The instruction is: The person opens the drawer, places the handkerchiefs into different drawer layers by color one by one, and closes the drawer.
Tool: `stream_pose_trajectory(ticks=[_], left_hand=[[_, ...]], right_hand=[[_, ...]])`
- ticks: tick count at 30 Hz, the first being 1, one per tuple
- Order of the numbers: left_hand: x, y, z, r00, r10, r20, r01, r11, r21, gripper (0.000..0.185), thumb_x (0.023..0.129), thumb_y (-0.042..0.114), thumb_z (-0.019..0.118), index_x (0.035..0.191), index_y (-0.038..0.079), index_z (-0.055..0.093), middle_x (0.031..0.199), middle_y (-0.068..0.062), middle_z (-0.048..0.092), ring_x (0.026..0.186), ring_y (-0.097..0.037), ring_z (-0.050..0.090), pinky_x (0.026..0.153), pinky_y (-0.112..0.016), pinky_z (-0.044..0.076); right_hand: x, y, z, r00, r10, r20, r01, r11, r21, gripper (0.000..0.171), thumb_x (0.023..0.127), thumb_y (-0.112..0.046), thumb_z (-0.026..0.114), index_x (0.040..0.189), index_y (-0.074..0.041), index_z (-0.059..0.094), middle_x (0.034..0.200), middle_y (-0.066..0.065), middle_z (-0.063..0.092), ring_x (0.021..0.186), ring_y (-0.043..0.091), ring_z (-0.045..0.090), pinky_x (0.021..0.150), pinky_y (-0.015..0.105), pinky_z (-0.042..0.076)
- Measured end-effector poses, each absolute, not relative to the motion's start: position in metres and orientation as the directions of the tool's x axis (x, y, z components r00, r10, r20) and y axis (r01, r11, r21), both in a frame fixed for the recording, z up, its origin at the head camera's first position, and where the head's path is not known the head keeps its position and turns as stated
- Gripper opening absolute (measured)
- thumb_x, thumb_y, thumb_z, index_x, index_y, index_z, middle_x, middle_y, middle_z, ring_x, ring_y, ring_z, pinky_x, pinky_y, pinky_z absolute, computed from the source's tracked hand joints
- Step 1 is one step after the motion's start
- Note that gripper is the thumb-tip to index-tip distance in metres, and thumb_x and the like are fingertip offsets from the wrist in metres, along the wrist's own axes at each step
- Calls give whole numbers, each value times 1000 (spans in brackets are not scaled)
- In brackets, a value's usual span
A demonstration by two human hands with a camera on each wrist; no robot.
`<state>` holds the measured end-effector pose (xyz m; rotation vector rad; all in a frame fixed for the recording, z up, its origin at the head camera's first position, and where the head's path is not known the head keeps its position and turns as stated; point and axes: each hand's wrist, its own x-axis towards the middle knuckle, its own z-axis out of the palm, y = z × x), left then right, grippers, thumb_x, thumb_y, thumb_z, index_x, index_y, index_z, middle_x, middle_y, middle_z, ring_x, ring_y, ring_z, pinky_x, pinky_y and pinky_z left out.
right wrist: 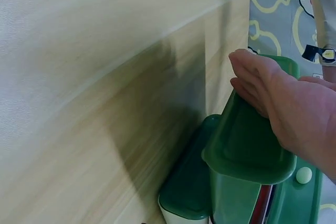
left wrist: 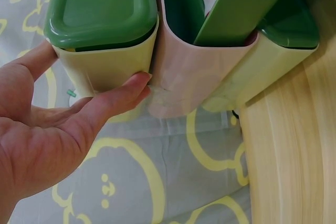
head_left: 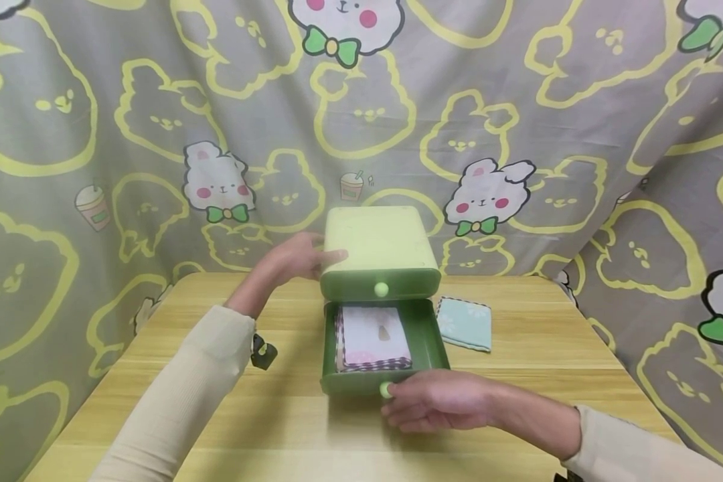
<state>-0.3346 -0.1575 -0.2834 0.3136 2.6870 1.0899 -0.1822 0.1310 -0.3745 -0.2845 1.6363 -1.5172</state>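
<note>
Now the left hand (head_left: 298, 258), fingers straight, steadies the green plastic two-drawer box (head_left: 378, 251) near the wooden table's (head_left: 542, 375) back edge, w/ right hand (head_left: 436, 400) flat against the pulled-out lower drawer's (head_left: 424, 328) front.

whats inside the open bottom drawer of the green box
The lower drawer holds a stack of folded cloths: a white one with a pink print on top, a checked edge showing beneath. What lies under the stack is covered. The upper drawer is closed, so its contents are hidden.

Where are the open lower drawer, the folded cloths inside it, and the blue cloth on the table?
open lower drawer (head_left: 436, 348), head view, its right wall.
folded cloths (head_left: 373, 335), head view, the top white cloth.
blue cloth (head_left: 465, 324), head view, its middle.
</note>
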Motion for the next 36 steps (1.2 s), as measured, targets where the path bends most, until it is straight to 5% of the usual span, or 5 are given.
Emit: stream_pose_trajectory(ticks=[12, 23, 36], left_hand=[[-335, -158, -285, -950, 281, -139, 96, 683, 724, 75, 93, 55, 68, 148, 7, 49, 125, -13, 68, 113, -28, 65, 102, -46, 52], [-333, -157, -284, -951, 276, -141, 92, 687, 721, 76, 92, 56, 68, 148, 8, 49, 128, -14, 67, 115, -30, 65, 102, -48, 51], [-335, -158, -286, -950, 279, -138, 92, 676, 731, 78, 93, 55, 68, 150, 6, 46, 127, -15, 67, 114, -30, 65, 105, -49, 49]], right_hand=[[-197, 121, -374, -722, -568, -395, 407, 113, -906, 47, 105, -19, 52, 134, 17, 44, 120, 26, 66, 110, 30, 70, 101, 42, 54], [-220, 110, -377, -784, -506, -359, 391, 46, -919, 40, 105, -16, 50, 130, 16, 48, 114, 24, 71, 112, 35, 70, 99, 40, 56], [-250, 101, -382, -826, -430, -365, 408, -9, -913, 48, 106, -12, 49, 142, 17, 37, 128, 32, 63, 120, 40, 65, 102, 42, 54]])
